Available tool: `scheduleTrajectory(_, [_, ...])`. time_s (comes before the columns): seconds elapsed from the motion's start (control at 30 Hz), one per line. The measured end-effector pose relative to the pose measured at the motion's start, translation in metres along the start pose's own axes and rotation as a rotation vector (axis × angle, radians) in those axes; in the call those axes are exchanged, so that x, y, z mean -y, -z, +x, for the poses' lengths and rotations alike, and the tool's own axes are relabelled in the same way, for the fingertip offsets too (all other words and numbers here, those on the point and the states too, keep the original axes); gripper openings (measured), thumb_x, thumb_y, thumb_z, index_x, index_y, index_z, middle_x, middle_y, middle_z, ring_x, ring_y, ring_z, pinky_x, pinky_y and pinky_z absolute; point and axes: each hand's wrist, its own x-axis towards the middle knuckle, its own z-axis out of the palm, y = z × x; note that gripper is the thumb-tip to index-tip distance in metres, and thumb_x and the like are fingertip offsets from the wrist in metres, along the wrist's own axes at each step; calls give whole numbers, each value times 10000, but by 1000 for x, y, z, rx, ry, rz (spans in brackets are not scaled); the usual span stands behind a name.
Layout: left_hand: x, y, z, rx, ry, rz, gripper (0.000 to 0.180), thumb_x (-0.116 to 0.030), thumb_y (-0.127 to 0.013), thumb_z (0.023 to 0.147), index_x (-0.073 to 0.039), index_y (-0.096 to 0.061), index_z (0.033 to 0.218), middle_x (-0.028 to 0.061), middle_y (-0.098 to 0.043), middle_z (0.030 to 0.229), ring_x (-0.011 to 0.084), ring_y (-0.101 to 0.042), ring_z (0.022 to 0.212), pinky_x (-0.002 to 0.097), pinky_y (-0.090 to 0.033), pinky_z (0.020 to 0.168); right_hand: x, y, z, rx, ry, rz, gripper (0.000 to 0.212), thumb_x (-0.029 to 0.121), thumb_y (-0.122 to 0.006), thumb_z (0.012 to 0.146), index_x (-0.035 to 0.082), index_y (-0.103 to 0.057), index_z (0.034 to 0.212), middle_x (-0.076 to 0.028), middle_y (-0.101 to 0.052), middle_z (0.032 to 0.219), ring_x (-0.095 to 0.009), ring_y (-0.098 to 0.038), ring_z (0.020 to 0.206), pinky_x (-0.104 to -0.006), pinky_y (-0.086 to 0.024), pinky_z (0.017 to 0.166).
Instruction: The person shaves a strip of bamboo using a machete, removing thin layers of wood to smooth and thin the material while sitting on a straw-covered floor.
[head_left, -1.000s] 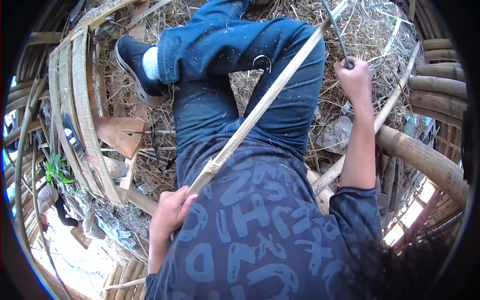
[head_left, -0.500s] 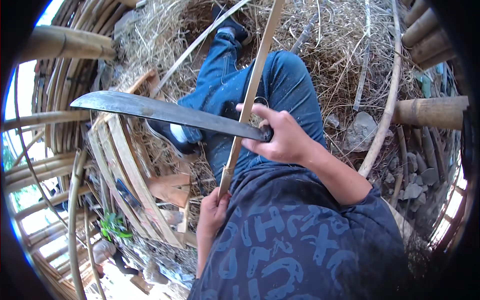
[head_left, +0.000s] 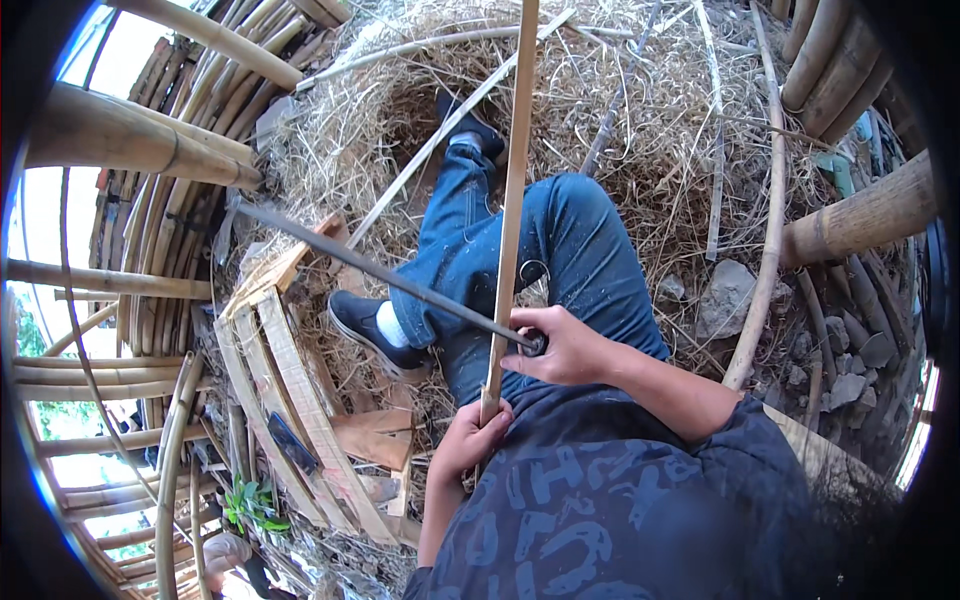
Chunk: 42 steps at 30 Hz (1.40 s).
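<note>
Wooden and pale, the strip (head_left: 517,150), seen across the jeans (head_left: 600,245), is clasped near its lower end by closed fingers of the left hand (head_left: 468,440), which could be cut should the knife (head_left: 400,285), gripped in curled fingers of the right hand (head_left: 562,345), slip.

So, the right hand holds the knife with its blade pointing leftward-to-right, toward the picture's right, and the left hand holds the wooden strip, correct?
No: the head view shows the blade pointing left. The right hand holds the knife, the left hand the wooden strip.
</note>
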Motion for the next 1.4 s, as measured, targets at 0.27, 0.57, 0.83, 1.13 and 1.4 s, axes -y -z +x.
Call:
scheduleTrajectory(0.27, [-22,-11,8,-96,-39,-104,244,-229,-522,993,-73,-467,813,-58,-393,621,45,-333,509,232,-263,458,15,15,-5,-29,-78,-543,244,213,-717,730,43,-649,890,-185,-666,748,-364,-658,748,-419,-520,681])
scheduleTrajectory(0.57, [-47,-32,2,-347,-85,413,248,-159,-699,870,-33,-498,801,-41,-444,614,29,-360,552,229,-296,484,24,32,-7,-44,6,-977,269,245,-737,663,79,-666,862,-150,-662,689,-325,-674,668,-427,-542,625])
scheduleTrajectory(0.83, [-57,-43,-5,-426,-85,536,271,-174,-697,877,-15,-486,814,16,-449,584,51,-381,517,256,-332,459,24,28,-12,-126,31,-932,252,224,-740,620,79,-666,812,-141,-662,693,-315,-673,677,-423,-536,625])
scheduleTrajectory(1.13, [-57,-49,-5,-423,-122,575,244,-151,-669,883,4,-482,853,122,-514,600,204,-520,514,333,-427,498,21,53,-9,-245,-28,-1089,230,225,-744,602,94,-657,770,-132,-652,670,-308,-673,659,-411,-540,626])
scheduleTrajectory(1.4, [-54,-52,-7,-415,-181,589,224,-136,-667,877,19,-505,890,143,-532,626,248,-556,508,329,-449,510,24,70,-9,-324,-8,-1134,210,203,-736,598,97,-654,760,-123,-639,642,-308,-667,652,-404,-539,627])
